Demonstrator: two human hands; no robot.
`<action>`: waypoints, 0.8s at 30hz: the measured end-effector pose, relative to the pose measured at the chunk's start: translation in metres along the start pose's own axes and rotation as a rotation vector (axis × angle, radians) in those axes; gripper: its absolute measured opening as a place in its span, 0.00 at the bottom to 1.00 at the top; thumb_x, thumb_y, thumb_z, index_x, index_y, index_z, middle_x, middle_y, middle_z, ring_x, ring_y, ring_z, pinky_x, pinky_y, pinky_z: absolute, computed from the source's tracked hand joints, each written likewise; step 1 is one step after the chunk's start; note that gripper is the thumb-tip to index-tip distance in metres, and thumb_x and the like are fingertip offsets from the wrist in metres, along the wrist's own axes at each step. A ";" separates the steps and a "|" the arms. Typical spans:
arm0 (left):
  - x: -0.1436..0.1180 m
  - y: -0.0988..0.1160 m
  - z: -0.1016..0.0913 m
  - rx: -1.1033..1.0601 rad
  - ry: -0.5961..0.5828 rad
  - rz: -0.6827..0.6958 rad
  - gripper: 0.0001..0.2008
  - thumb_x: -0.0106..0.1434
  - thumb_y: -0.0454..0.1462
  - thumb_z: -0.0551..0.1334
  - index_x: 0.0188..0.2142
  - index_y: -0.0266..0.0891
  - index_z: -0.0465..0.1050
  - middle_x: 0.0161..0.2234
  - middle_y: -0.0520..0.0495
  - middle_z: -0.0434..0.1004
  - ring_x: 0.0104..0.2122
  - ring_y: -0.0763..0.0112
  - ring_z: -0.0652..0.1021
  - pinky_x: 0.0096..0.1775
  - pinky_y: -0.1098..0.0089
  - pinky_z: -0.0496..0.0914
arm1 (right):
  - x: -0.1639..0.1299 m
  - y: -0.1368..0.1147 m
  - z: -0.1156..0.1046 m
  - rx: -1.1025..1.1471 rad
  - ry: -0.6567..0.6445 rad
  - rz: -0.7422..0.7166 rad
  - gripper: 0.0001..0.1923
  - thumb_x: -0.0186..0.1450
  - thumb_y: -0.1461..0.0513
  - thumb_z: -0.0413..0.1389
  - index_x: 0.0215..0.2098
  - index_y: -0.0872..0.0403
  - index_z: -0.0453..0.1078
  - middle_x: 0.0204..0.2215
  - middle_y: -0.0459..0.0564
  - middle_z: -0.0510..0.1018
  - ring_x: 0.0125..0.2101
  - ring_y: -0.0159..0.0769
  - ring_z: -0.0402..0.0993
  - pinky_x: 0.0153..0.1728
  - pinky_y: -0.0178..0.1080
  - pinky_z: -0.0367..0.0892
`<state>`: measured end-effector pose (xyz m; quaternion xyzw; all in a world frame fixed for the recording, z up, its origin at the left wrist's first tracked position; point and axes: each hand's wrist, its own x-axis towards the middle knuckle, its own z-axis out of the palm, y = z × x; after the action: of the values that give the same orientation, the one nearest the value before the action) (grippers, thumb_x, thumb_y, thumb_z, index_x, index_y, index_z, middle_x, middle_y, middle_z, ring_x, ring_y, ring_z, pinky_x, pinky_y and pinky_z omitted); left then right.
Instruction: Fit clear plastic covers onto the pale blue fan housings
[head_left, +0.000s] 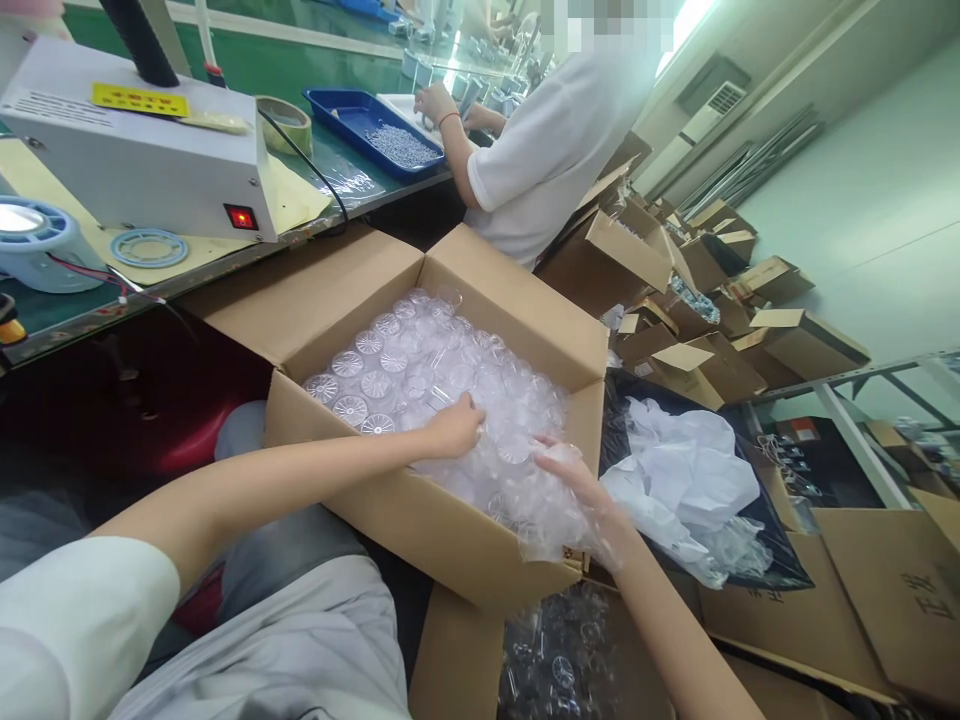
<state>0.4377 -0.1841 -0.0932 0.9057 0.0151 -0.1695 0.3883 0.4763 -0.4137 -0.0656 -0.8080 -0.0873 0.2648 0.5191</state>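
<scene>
In front of me an opened cardboard box (360,500) is filled with rows of clear plastic round parts (350,408), their spoked faces pointing up. Clear plastic film (499,425), which looks like bag material, lies crumpled over the middle and right of them. My left hand (456,428) is closed in a pinch on this film above the parts. Over at the box's right side, my right hand (566,468) has its fingers curled around more of the film, which drapes over its back and wrist and partly hides it.
Left on the bench stands a white machine (150,150) with a lit red switch. Beyond it are a tape roll (289,125) and a blue tray (375,125) of small parts. A co-worker (540,140) sits ahead. Crumpled white plastic (682,470) and several cartons (806,340) are on the right.
</scene>
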 end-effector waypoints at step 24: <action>0.000 -0.001 -0.043 -0.052 -0.095 -0.014 0.12 0.61 0.39 0.63 0.41 0.34 0.74 0.39 0.45 0.76 0.39 0.67 0.76 0.42 0.64 0.71 | -0.031 -0.040 0.029 -0.036 -0.346 -0.197 0.22 0.56 0.43 0.59 0.22 0.52 0.67 0.26 0.51 0.75 0.29 0.40 0.71 0.32 0.42 0.66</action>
<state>0.4500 -0.1525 -0.0663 0.8861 0.0073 -0.2144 0.4110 0.4399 -0.3857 -0.0289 -0.7472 -0.2583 0.3459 0.5053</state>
